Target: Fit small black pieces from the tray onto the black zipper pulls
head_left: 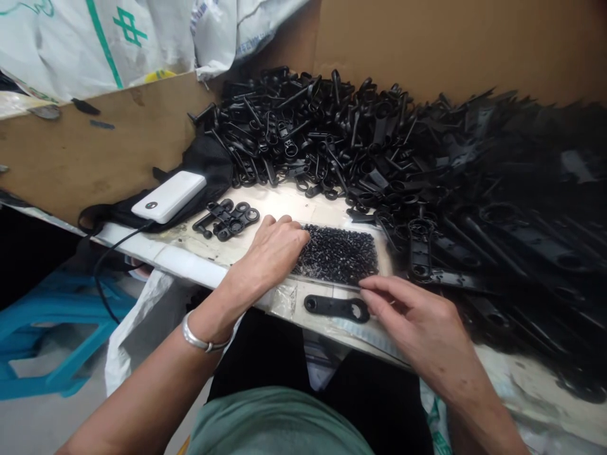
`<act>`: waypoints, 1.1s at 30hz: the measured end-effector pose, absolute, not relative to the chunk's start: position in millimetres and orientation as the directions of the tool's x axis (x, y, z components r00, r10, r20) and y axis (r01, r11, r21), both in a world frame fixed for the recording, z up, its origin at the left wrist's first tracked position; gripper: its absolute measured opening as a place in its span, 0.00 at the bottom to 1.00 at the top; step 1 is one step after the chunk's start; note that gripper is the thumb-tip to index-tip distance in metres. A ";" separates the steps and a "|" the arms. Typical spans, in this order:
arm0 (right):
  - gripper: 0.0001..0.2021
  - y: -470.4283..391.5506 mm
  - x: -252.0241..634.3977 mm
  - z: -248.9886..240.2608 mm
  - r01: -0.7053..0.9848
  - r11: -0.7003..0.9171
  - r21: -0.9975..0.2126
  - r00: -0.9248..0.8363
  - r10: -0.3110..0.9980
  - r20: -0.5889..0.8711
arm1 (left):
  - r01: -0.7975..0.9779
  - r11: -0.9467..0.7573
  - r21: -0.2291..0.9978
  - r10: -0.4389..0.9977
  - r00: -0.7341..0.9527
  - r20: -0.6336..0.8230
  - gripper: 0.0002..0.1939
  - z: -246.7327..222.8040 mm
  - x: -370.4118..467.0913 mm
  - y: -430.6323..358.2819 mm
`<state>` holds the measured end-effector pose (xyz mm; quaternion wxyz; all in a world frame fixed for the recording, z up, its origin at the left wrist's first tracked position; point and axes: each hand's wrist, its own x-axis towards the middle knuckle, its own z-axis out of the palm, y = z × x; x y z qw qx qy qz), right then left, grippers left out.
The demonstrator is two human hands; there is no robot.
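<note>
A shallow clear tray full of small black pieces lies on the worktop in front of me. My left hand is curled over the tray's left end, its fingertips hidden among or behind the pieces. At the front right corner, the thumb and forefinger of my right hand are pinched at the tray's rim. Just below the tray, beside my right fingertips, a flat black plastic crank-shaped part with a round hole at each end lies loose.
A large heap of similar black parts covers the back and right. Several more parts lie left of the tray. A white power bank with a cable rests on black cloth. Cardboard walls stand behind; a blue stool is below left.
</note>
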<state>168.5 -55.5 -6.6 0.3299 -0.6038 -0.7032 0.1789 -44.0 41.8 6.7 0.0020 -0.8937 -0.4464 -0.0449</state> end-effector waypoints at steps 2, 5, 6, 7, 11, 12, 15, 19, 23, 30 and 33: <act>0.06 -56.5 168.4 -7.4 0.728 0.217 -0.650 -0.063 0.966 0.252 | 0.797 -0.604 0.033 0.797 0.601 0.067 0.10 8.4 -44.2 41.6; 0.06 -57.3 168.1 -8.3 0.721 0.230 -0.654 -0.074 0.964 0.256 | 0.798 -0.602 0.029 0.798 0.600 0.055 0.11 10.8 -45.2 40.2; 0.06 -57.8 168.2 -8.4 0.720 0.230 -0.655 -0.074 0.963 0.257 | 0.800 -0.600 0.028 0.800 0.598 0.052 0.11 11.2 -45.5 40.0; 0.06 -58.5 168.4 -8.2 0.719 0.230 -0.656 -0.072 0.963 0.260 | 0.801 -0.598 0.028 0.801 0.597 0.048 0.11 11.4 -45.7 39.9; 0.05 -62.3 169.5 -5.5 0.720 0.221 -0.658 -0.067 0.965 0.252 | 0.796 -0.605 0.028 0.796 0.604 0.031 0.11 11.0 -45.2 42.0; 0.05 -63.2 169.6 -4.6 0.719 0.221 -0.659 -0.068 0.966 0.249 | 0.793 -0.609 0.028 0.793 0.608 0.029 0.12 10.9 -45.1 42.6; 0.05 -65.3 169.6 -3.0 0.713 0.218 -0.666 -0.067 0.967 0.245 | 0.790 -0.613 0.028 0.790 0.612 0.030 0.12 10.1 -46.0 43.3; 0.05 -66.4 169.9 -2.8 0.705 0.206 -0.679 -0.054 0.970 0.238 | 0.792 -0.610 0.022 0.792 0.609 0.038 0.12 7.5 -48.1 41.5; 0.05 -66.8 170.2 -2.9 0.699 0.190 -0.690 -0.046 0.974 0.222 | 0.782 -0.622 0.039 0.783 0.620 0.056 0.11 6.2 -48.4 40.9; 0.06 -68.8 168.8 -1.8 0.530 0.060 -0.846 0.083 0.989 0.122 | 0.776 -0.554 0.301 0.832 0.526 0.175 0.09 12.7 -52.4 40.6; 0.07 -67.5 165.2 -0.3 0.354 -0.043 -0.934 0.145 0.989 0.010 | 0.715 -0.484 0.504 0.874 0.426 0.235 0.07 15.0 -52.5 34.8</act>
